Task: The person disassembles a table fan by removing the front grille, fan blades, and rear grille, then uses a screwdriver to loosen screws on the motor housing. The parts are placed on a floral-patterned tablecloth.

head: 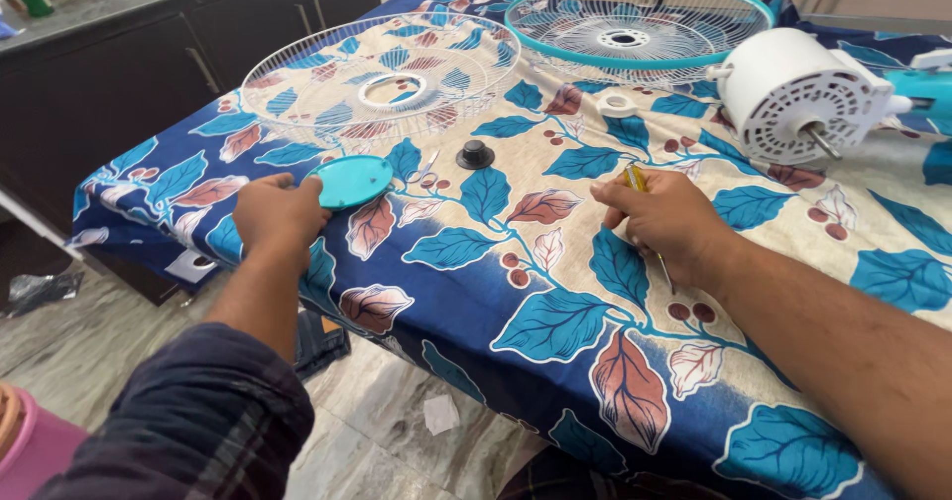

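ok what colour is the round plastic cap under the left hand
Turquoise: the round plastic cap at the left hand, seen in the head view.

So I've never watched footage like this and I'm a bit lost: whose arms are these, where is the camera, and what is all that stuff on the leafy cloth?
The camera sits on a person's head and looks down, so both arms are that person's own. There is no machine, just bare hands. The left hand touches a round teal cap lying on the cloth. The right hand has its grip closed on a thin screwdriver with a yellow handle. The table is covered by a blue leaf-patterned cloth. On it lie two wire fan grilles, one white and one teal-rimmed, a white fan motor with its shaft sticking out, a small black knob and a white ring.
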